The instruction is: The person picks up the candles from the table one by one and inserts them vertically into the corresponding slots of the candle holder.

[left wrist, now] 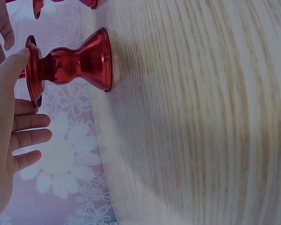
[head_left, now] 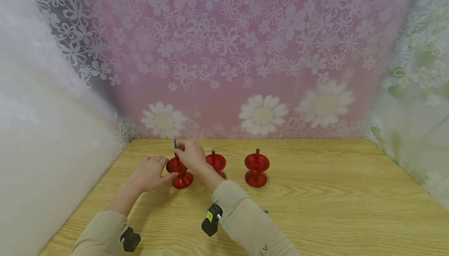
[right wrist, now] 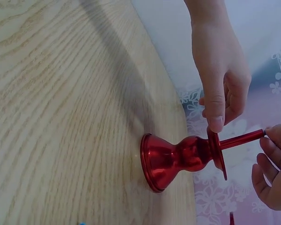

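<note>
Three shiny red metal candle holders, each a flared base, a dish and an upright tube, stand on the table. My left hand (head_left: 150, 173) holds the dish rim of the leftmost candle holder (head_left: 182, 180) between thumb and fingers; in the left wrist view, its other fingers (left wrist: 32, 137) stretch out beside the dish. Above that holder's tube, my right hand (head_left: 191, 154) pinches a thin blue stick (head_left: 175, 143), its top poking up past the fingers. In the right wrist view, the fingertips are at the tube's (right wrist: 243, 139) top end; the stick's lower end is hidden.
The middle candle holder (head_left: 216, 162) stands just right of my right hand, partly behind the wrist. Farther right is the third candle holder (head_left: 257, 163). Another blue piece (head_left: 266, 211) lies on the wooden table (head_left: 333, 193), partly hidden by my right sleeve. Floral curtains surround the table.
</note>
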Tool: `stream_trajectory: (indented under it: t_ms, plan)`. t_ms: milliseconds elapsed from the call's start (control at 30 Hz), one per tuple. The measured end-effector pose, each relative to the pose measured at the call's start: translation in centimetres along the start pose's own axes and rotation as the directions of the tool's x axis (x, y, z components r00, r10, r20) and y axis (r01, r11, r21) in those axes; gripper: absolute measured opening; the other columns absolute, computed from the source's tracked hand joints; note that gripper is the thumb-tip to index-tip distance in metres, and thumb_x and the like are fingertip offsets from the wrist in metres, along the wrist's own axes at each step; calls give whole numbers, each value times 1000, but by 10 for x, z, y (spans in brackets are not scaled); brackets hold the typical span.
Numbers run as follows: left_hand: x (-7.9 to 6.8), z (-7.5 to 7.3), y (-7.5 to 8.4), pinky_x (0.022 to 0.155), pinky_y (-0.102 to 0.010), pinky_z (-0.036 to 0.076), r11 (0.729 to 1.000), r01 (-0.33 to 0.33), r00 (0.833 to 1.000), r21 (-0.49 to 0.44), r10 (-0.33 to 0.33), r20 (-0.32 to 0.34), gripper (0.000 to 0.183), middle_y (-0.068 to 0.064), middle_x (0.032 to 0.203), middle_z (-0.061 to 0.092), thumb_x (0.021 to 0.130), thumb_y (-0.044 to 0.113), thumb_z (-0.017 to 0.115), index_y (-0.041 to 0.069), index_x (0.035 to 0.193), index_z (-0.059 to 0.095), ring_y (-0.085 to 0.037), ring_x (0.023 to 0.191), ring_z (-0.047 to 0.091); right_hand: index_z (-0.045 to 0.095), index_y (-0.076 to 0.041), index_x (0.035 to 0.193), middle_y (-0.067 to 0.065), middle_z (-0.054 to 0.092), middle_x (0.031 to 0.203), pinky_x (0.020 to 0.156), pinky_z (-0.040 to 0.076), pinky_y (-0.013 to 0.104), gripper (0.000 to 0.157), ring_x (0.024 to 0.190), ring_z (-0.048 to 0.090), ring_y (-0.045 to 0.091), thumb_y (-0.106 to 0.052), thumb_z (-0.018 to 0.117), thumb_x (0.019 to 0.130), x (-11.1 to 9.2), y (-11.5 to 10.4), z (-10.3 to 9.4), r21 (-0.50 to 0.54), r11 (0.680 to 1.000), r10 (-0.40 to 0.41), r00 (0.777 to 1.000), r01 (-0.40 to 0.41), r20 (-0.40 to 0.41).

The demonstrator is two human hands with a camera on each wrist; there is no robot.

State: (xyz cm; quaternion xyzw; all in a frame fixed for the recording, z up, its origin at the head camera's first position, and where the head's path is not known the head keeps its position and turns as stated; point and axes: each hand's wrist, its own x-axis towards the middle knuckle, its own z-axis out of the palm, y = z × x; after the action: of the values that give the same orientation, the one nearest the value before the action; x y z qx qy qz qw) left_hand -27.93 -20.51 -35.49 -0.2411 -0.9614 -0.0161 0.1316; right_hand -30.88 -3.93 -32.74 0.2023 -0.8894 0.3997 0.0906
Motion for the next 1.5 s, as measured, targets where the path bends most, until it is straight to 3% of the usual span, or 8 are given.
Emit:
stream_trajectory:
  t_ms: [267, 500, 867, 1133, 1300, 1500]
  plan:
    - [2, 4, -2, 83, -49, 42, 1000, -8, 1000, 4, 8, -16, 45, -4, 89, 60, 85, 50, 59, 6, 96, 62, -28, 87, 59, 66, -8, 104, 0, 65, 89, 70, 48, 24, 18, 84, 59, 14, -18, 61, 91, -3, 5, 1, 85, 996, 23, 1000, -23, 11]
    - [1, 5, -2, 82, -49, 42, 1000, -2, 1000, 11, 2, -4, 44, -1, 85, 58, 85, 50, 59, 8, 95, 60, -26, 84, 58, 65, -6, 103, 1, 62, 85, 65, 47, 23, 16, 78, 57, 13, -16, 62, 90, -7, 7, -2, 121, 992, 17, 998, -24, 56]
    - [-1, 5, 0, 86, -53, 41, 1000, 8, 1000, -4, -8, -3, 48, -10, 101, 63, 86, 49, 58, 5, 104, 61, -31, 94, 59, 65, -8, 101, -1, 63, 84, 61, 47, 21, 17, 76, 58, 10, -18, 65, 88, -10, 14, 0, 149, 989, 15, 998, -23, 54]
    - [-3, 2, -1, 80, -48, 41, 1000, -6, 997, 9, 6, -75, 39, -1, 84, 58, 85, 46, 60, 8, 92, 61, -26, 82, 57, 65, -6, 103, 2, 64, 88, 65, 48, 24, 23, 80, 59, 13, -23, 65, 87, -22, 12, -12, 125, 992, 16, 999, -20, 37]
    - [-3, 3, 0, 73, -42, 43, 995, -74, 980, 62, 85, -181, 31, 4, 71, 51, 84, 40, 65, 12, 76, 55, -22, 73, 54, 64, -7, 100, -1, 61, 84, 64, 46, 24, 21, 76, 56, 12, -23, 66, 87, -34, 13, -21, 120, 993, 10, 998, -18, 65]
    - [-2, 1, 8, 71, -40, 45, 972, -181, 933, 152, 219, -287, 32, 2, 66, 51, 81, 35, 69, 11, 68, 51, -23, 70, 55, 65, -11, 94, -6, 58, 80, 60, 43, 23, 16, 72, 54, 8, -25, 66, 86, -47, 16, -31, 64, 998, -34, 996, 28, 85]
